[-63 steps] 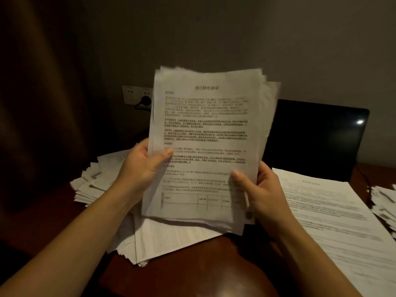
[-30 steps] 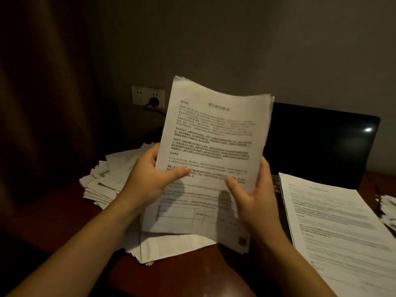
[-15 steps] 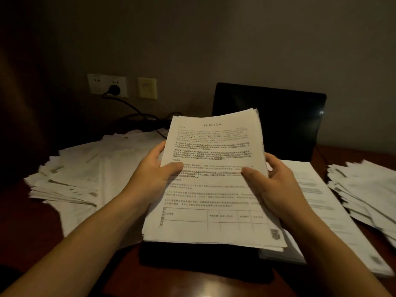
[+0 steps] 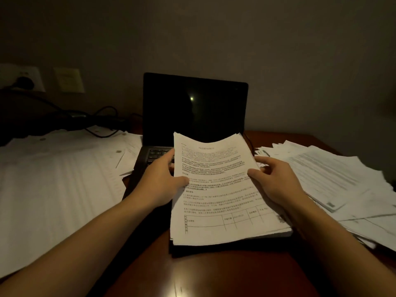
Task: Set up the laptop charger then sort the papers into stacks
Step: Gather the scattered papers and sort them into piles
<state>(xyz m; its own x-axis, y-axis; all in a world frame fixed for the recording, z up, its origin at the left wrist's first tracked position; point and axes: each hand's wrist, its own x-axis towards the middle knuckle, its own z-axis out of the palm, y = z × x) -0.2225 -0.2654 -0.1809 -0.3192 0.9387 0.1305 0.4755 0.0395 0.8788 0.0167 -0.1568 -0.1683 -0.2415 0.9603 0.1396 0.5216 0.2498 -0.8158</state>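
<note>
The desk (image 4: pixel 192 275) carries all items. A wide spread of papers (image 4: pixel 53 189) covers its left portion, reaching the laptop's left edge. A looser pile of papers (image 4: pixel 332 179) covers the right portion, with sheets fanned at uneven angles.

The laptop (image 4: pixel 192 108) stands open at the centre rear against the wall, with its screen dark. Only the left part of its keyboard (image 4: pixel 157 153) is visible.

You hold a stack of printed sheets (image 4: pixel 220 200) over the right part of the laptop base, tilted toward you, with its far edge sagging in the middle. Whether its near edge rests on the base cannot be determined.

Your left hand (image 4: pixel 159 183) grips the stack's left edge, thumb laid on the top sheet and fingers curled behind it. Your right hand (image 4: pixel 276 181) grips the right edge in the same way.

The charger cable (image 4: pixel 100 118) loops across the desk behind the left spread. Its plug (image 4: pixel 24 82) sits in the wall outlet (image 4: pixel 32 76) at far left.
</note>
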